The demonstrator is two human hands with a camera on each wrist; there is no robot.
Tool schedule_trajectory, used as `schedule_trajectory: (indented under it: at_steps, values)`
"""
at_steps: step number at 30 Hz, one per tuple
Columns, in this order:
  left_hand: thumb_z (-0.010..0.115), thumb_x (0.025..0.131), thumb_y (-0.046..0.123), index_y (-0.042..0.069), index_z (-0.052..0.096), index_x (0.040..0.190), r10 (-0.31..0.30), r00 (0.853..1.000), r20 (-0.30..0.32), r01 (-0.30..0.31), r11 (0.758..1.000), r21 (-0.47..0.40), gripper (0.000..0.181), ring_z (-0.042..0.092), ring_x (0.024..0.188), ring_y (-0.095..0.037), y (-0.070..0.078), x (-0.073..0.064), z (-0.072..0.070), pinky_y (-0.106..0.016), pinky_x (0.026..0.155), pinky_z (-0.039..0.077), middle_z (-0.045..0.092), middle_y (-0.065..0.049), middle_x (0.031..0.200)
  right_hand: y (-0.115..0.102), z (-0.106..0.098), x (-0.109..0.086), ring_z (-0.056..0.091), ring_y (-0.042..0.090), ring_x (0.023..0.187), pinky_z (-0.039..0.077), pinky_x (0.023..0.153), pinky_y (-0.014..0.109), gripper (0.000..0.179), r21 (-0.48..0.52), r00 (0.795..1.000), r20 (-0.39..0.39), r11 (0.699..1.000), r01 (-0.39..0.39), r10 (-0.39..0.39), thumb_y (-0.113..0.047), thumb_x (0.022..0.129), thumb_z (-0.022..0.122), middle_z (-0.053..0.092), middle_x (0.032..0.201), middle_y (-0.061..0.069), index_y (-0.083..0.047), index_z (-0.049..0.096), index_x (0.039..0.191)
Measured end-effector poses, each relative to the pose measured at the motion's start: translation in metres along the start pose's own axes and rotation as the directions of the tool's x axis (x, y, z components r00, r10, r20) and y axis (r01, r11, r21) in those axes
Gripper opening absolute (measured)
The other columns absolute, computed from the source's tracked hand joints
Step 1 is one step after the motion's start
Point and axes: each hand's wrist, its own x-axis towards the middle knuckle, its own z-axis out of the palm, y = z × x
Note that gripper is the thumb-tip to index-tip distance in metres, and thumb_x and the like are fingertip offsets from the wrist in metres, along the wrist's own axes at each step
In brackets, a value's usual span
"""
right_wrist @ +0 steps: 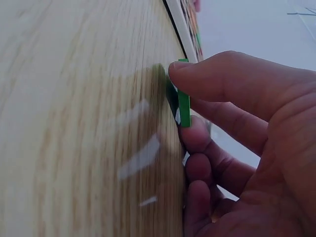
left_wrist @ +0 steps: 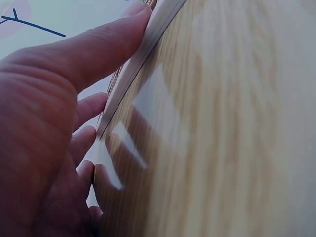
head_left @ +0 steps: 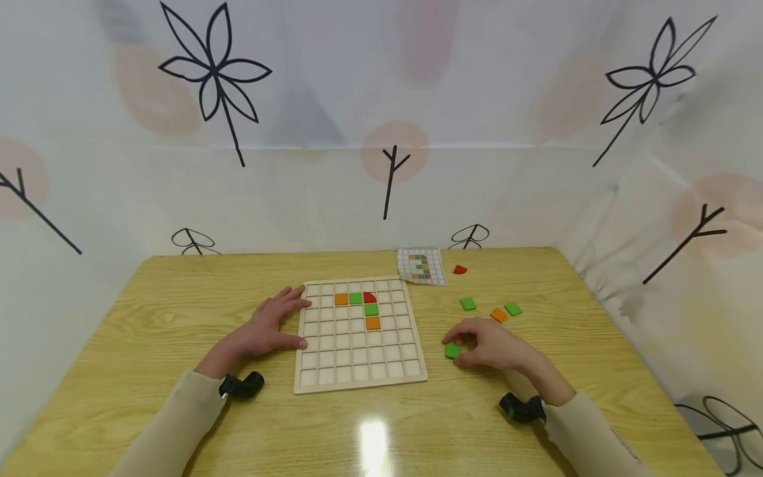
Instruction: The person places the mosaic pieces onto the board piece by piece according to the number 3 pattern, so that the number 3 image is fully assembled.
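My right hand (head_left: 485, 344) pinches a green square tile (head_left: 453, 352) between thumb and fingers, to the right of the board. In the right wrist view that green tile (right_wrist: 184, 108) stands on edge between the thumb and a fingertip, close over the table. My left hand (head_left: 268, 324) lies at the left side of a pale wooden grid board (head_left: 316, 379), fingers spread and the thumb resting on its rim. On the grid sit two orange square tiles, two green ones and a red quarter-round tile (head_left: 369, 297), all in its upper middle.
A printed pattern card (head_left: 441, 279) lies behind the board, its corner close to it. Right of it are a red quarter-round piece (head_left: 460, 269), a green tile (head_left: 467, 303), an orange tile (head_left: 499, 315) and another green tile (head_left: 513, 309). A patterned cloth hangs behind the table.
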Motion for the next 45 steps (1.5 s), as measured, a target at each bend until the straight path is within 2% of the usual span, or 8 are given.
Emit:
schedule_trajectory:
  at_steps: [8, 15, 25, 31, 37, 45]
  values:
    - [0.079, 0.084, 0.042, 0.009, 0.049, 0.146, 0.009, 1.000, -0.004, -0.009, 1.000, -0.006, 0.076, 0.005, 0.150, -0.040, 0.000, -0.001, -0.001, -0.064, 0.114, 0.000, 0.020, -0.013, 0.164, -0.001, 0.000, 0.002, 0.053, 0.016, 0.085, 0.046, 0.074, 0.027, 0.033, 0.012, 1.000, -0.012, 1.000, 0.005, -0.005, -0.020, 0.083, 0.081, 0.062, 0.096, -0.003, -0.009, 0.072, 0.113]
    - [0.080, 0.084, 0.040, 0.008, 0.048, 0.146, 0.001, 1.000, -0.001, -0.001, 1.000, -0.011, 0.077, 0.005, 0.150, -0.039, 0.002, -0.003, -0.001, -0.063, 0.114, -0.001, 0.020, -0.014, 0.164, 0.002, 0.001, 0.001, 0.053, 0.014, 0.083, 0.046, 0.073, 0.026, 0.030, -0.004, 1.000, -0.011, 1.000, -0.001, 0.001, -0.022, 0.084, 0.081, 0.061, 0.091, -0.004, -0.011, 0.072, 0.111]
    - [0.079, 0.084, 0.042, 0.010, 0.047, 0.147, -0.007, 1.000, 0.007, 0.007, 1.000, -0.009, 0.077, 0.005, 0.151, -0.037, 0.003, -0.002, -0.001, -0.062, 0.115, 0.000, 0.020, -0.012, 0.164, 0.005, -0.002, 0.000, 0.052, 0.015, 0.083, 0.045, 0.072, 0.026, 0.031, 0.027, 1.000, -0.018, 1.000, 0.006, -0.006, -0.019, 0.084, 0.080, 0.059, 0.092, -0.001, -0.010, 0.071, 0.112]
    - [0.079, 0.084, 0.043, 0.012, 0.047, 0.148, -0.012, 1.000, 0.014, 0.013, 1.000, -0.013, 0.078, 0.004, 0.151, -0.036, 0.002, -0.002, -0.001, -0.062, 0.115, -0.001, 0.019, -0.011, 0.164, 0.002, -0.004, 0.002, 0.053, 0.016, 0.083, 0.047, 0.070, 0.026, 0.031, 0.007, 0.998, -0.056, 1.000, 0.017, -0.016, -0.018, 0.083, 0.080, 0.059, 0.092, -0.001, -0.009, 0.071, 0.112]
    - [0.079, 0.084, 0.043, 0.011, 0.046, 0.148, -0.007, 1.000, 0.020, 0.008, 1.000, -0.017, 0.079, 0.004, 0.151, -0.036, 0.003, -0.001, -0.002, -0.062, 0.115, -0.001, 0.019, -0.012, 0.164, -0.001, -0.005, 0.009, 0.053, 0.016, 0.082, 0.048, 0.070, 0.027, 0.031, -0.031, 0.998, -0.062, 0.999, 0.008, -0.010, -0.014, 0.083, 0.080, 0.059, 0.091, -0.002, -0.009, 0.071, 0.113]
    - [0.079, 0.084, 0.043, 0.011, 0.046, 0.148, -0.009, 1.000, 0.027, 0.009, 1.000, -0.010, 0.079, 0.004, 0.151, -0.036, 0.003, -0.001, -0.003, -0.062, 0.115, -0.001, 0.018, -0.011, 0.165, -0.009, -0.004, 0.024, 0.050, 0.015, 0.081, 0.047, 0.069, 0.028, 0.029, -0.095, 0.995, -0.073, 0.994, 0.056, -0.063, -0.010, 0.084, 0.079, 0.056, 0.088, -0.003, -0.009, 0.071, 0.112]
